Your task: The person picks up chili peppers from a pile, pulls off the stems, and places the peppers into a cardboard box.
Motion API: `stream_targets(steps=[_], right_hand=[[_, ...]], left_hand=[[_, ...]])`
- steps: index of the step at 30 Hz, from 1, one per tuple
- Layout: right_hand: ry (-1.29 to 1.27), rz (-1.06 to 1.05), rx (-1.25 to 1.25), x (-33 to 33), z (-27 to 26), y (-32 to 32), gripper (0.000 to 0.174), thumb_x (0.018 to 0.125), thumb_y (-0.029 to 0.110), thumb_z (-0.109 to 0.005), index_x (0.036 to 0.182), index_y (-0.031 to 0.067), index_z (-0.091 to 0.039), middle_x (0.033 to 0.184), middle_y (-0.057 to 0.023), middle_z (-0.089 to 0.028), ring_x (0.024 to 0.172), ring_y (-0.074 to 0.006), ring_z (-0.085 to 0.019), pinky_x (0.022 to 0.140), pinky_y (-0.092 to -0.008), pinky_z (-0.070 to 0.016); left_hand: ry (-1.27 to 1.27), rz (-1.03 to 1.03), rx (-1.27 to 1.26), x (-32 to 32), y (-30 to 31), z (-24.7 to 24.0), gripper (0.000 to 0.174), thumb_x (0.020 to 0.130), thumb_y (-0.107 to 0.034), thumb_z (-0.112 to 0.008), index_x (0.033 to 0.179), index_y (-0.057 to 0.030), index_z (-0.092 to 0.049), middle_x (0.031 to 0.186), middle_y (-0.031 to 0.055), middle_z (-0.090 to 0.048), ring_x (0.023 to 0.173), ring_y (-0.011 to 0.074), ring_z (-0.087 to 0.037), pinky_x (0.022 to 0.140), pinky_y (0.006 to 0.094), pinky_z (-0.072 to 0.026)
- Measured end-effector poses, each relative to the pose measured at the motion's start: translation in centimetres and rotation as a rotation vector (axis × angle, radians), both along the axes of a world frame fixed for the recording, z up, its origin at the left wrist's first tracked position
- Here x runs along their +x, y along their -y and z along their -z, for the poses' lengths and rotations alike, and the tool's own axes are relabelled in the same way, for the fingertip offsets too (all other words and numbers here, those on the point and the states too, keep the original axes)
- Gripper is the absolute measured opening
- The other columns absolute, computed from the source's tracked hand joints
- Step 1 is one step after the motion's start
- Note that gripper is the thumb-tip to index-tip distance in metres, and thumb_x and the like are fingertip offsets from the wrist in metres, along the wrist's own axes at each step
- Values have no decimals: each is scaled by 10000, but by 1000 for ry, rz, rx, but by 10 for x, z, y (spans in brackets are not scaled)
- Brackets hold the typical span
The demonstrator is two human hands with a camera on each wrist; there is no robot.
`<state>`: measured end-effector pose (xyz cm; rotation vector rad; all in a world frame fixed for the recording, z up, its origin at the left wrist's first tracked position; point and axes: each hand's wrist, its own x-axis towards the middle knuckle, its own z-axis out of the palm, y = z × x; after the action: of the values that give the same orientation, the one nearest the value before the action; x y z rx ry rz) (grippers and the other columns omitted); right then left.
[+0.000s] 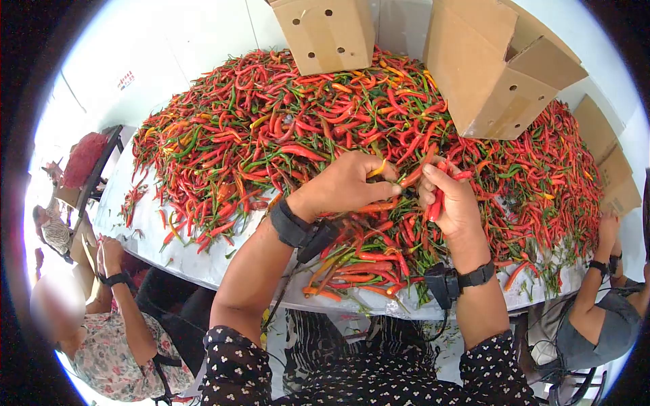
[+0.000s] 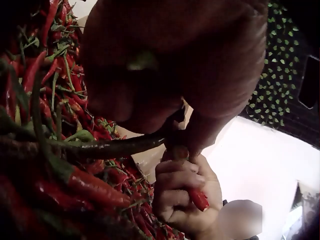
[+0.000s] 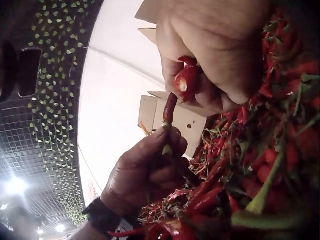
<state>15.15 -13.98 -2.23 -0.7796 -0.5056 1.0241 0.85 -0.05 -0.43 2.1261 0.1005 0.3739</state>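
Note:
Over a heap of red, orange and green chillies (image 1: 271,128), the two hands meet. The left hand (image 1: 352,181) pinches the stem end of a chilli between thumb and forefinger; a yellow chilli (image 1: 376,169) lies in its fingers. Curled round several red chillies (image 1: 437,203), the right hand (image 1: 452,199) also holds the body of the pinched chilli (image 1: 412,177). In the right wrist view that chilli (image 3: 169,108) runs between the left hand (image 3: 145,172) and the right hand (image 3: 215,50). The left wrist view shows the left hand (image 2: 175,60) dark and close, the right hand (image 2: 187,195) beyond.
Cardboard boxes (image 1: 328,34) (image 1: 497,74) stand on the heap at the back. Chillies also lie near the table's front edge (image 1: 271,281). A person in a floral top (image 1: 128,345) is at the left, another in grey (image 1: 596,328) at the right.

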Motion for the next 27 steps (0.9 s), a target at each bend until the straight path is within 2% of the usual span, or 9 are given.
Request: stream_targets(steps=[4, 7, 9, 12, 14, 15, 21, 24, 27], right_hand=[[-25, 10, -7, 1, 5, -2, 106, 786, 29, -617, 842, 81, -544, 623, 37, -481, 523, -59, -454, 453, -197, -371], [89, 29, -9, -6, -1, -1, 85, 787, 30, -607, 829, 72, -546, 599, 35, -478, 495, -62, -445, 449, -196, -366], [265, 174, 8, -17, -9, 1, 66, 792, 42, -601, 826, 62, -547, 583, 29, -482, 468, -63, -434, 439, -195, -358], [248, 87, 63, -14, -8, 3, 54, 800, 60, -598, 823, 50, -550, 585, 25, -490, 466, -61, -440, 432, -195, -354], [205, 43, 35, -10, -5, 2, 60, 800, 66, -602, 822, 45, -551, 586, 22, -495, 468, -62, -445, 430, -195, -354], [163, -6, 10, -9, -4, 2, 67, 801, 73, -607, 821, 40, -551, 588, 20, -499, 469, -62, -451, 428, -196, -355], [375, 27, -157, -19, -4, 2, 88, 822, 103, -602, 820, 25, -562, 598, 6, -528, 466, -63, -466, 420, -204, -355], [360, -21, -168, -18, 1, 1, 111, 833, 130, -595, 820, 23, -570, 619, -5, -541, 481, -70, -472, 434, -203, -360], [289, -97, -159, -15, -2, 1, 145, 848, 165, -580, 840, 20, -575, 627, -11, -543, 497, -74, -472, 456, -203, -366]], left_hand=[[10, -12, 20, 0, 2, -1, 120, 782, -99, -646, 822, 9, -610, 736, 16, -600, 676, 62, -526, 609, 241, -441], [-12, -91, 108, 3, -1, 1, 126, 792, -113, -630, 821, 9, -615, 707, 15, -595, 642, 64, -522, 583, 246, -441], [-38, -166, 162, 2, -4, 0, 133, 798, -120, -620, 830, 9, -620, 691, 12, -591, 623, 64, -519, 569, 248, -441], [-58, -231, 115, 0, -4, -5, 173, 817, -130, -584, 905, 12, -630, 669, 1, -581, 610, 63, -519, 557, 246, -442], [9, -166, -212, -2, 2, -13, 221, 806, -147, -602, 949, 19, -623, 686, 34, -597, 629, 59, -514, 583, 241, -440], [21, -130, -245, -3, 4, -16, 289, 830, -140, -581, 1060, 35, -581, 742, 7, -594, 662, 54, -512, 604, 227, -443], [26, 86, -423, 0, 14, -10, 206, 866, -141, -530, 1008, 0, -578, 814, -11, -572, 741, 41, -500, 649, 199, -425], [62, 82, -285, 6, 10, 1, 165, 869, -139, -532, 975, -16, -561, 783, -24, -565, 731, 39, -496, 639, 197, -419], [70, -24, -367, 6, 7, 0, 113, 864, -143, -527, 891, -37, -555, 743, -30, -555, 664, 44, -495, 604, 192, -420]])
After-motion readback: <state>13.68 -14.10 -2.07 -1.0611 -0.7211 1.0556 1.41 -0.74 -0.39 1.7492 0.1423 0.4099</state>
